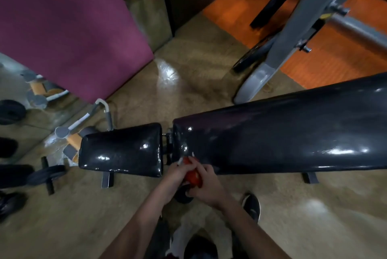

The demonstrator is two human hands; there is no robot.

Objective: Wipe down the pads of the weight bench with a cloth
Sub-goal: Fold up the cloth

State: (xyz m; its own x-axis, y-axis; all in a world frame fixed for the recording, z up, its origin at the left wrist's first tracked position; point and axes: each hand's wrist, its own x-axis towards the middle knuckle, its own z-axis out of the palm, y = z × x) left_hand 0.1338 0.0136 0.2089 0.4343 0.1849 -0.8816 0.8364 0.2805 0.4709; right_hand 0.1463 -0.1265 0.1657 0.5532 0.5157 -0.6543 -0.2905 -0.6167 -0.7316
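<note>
The weight bench lies across the view with two shiny black pads: a short seat pad on the left and a long back pad running off to the right. A narrow gap with metal brackets separates them. Just below that gap, at the near edge of the bench, my left hand and my right hand are closed together around a small red object with a white tip. It looks like a spray bottle, but I cannot tell for sure. No cloth is visible.
A maroon panel stands at the back left beside a mirror showing weights. A grey machine frame with a weight plate stands behind the bench on orange flooring. A small dumbbell lies on the floor at left. My shoes show at the bottom.
</note>
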